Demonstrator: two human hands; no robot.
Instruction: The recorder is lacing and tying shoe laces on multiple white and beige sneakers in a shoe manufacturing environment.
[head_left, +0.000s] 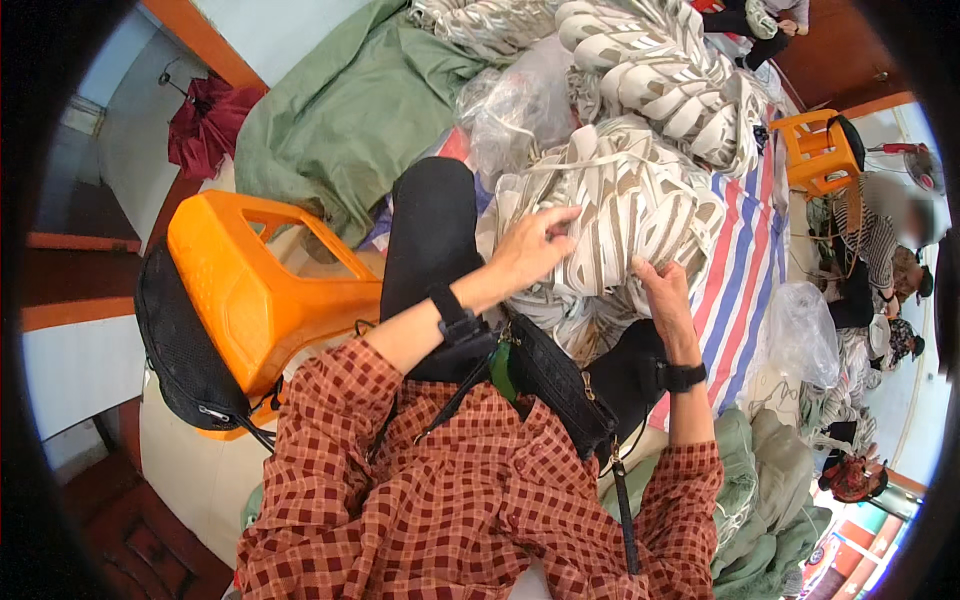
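A big heap of white and beige strap pieces lies in front of my knees on a striped sheet. My left hand rests on top of the bundle with its fingers spread apart, touching the straps. My right hand has its fingers curled into the lower edge of the same bundle, gripping some straps. Both wrists wear black bands. A black bag hangs across my checked red shirt.
An orange plastic stool with a black mesh bag stands at my left. Green cloth, clear plastic bags and more strap piles lie beyond. A second orange stool and seated people are at right.
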